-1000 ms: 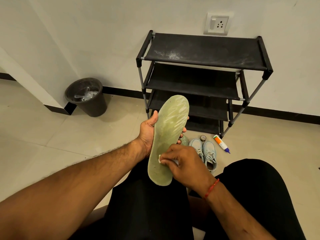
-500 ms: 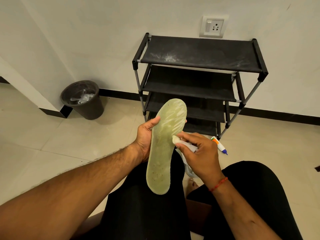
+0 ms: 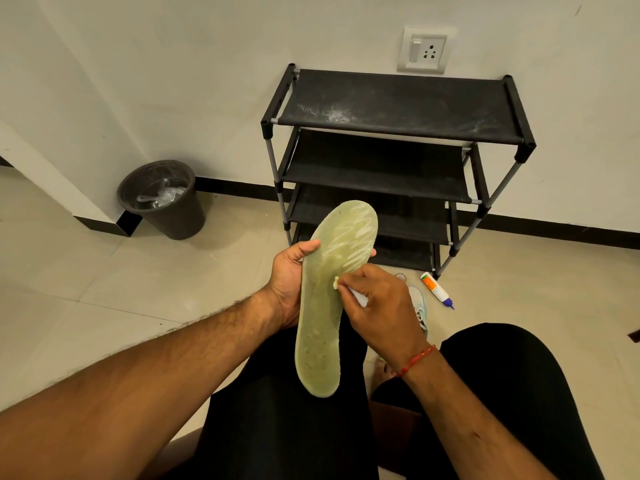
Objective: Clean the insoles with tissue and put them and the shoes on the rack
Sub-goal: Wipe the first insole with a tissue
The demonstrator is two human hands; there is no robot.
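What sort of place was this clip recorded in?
Most likely a room or entryway in a home: a black tiered shoe rack stands against a plain white wall with a switch-and-socket plate, and a small dark waste bin sits on the tiled floor.

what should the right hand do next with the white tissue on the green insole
Probably wipe the white tissue down toward the heel: the right hand pinches it mid-way on the pale green foam insole, which the left hand grips, and dark specks show lower down.
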